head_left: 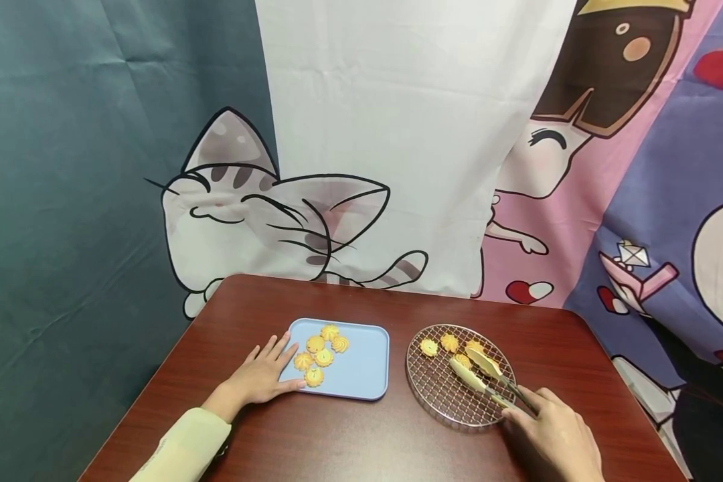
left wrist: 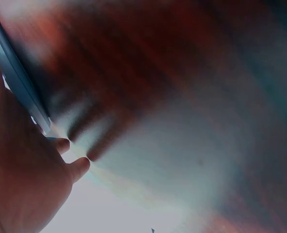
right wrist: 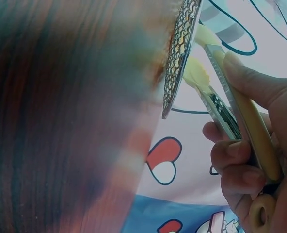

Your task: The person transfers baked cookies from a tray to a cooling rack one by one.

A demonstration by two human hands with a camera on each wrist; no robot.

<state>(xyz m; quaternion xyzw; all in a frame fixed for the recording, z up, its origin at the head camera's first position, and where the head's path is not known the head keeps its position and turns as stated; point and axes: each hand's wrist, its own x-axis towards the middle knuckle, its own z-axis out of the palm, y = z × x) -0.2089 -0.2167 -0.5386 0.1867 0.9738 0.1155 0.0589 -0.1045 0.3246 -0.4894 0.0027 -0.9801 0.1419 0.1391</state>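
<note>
My left hand (head_left: 259,378) rests with fingers spread at the left end of a blue rectangular tray (head_left: 364,361), fingertips over its rim and thumb by the near left corner. Several golden piped cookies (head_left: 323,357) lie on the tray's left half. In my right hand (head_left: 557,428) I grip a pair of tongs (head_left: 500,390) with pale yellow tips. The tongs' tips are spread over a round wire rack (head_left: 442,391), around a cookie (head_left: 462,361) there. More cookies (head_left: 449,343) sit along the rack's far side. The right wrist view shows fingers and thumb wrapped round the tongs' handles (right wrist: 252,131).
Tray and rack stand side by side on a dark red-brown wooden table (head_left: 361,438), with a strip of tabletop between them. Behind the far edge hangs a cloth backdrop (head_left: 410,134) with a cartoon cat and figures.
</note>
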